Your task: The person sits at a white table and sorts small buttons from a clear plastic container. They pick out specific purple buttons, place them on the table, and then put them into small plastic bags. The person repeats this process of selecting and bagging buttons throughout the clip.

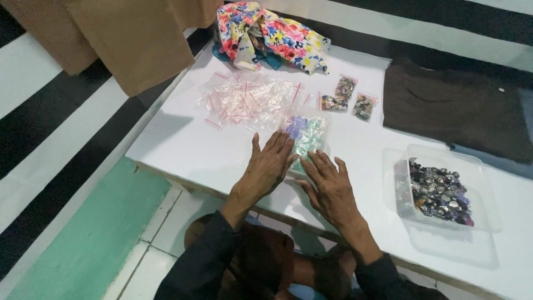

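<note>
Here the white table (189,141) carries a clear tub (438,191) of dark beads at the right and a heap of empty little bags (244,100) farther back. Both hands, left hand (268,166) and right hand (331,189), lie flat with fingers spread on a clear bag (307,136) of pale beads at the near edge. It looks light, floppy and slick; pinching its top seam seems safest.

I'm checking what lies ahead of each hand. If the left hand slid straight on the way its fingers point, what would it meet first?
The left hand points up and slightly right, its fingertips already at the clear bag of pale beads. Going on, it would push into that bag first; beyond it lies the pile of empty small zip bags, probably next.
</note>
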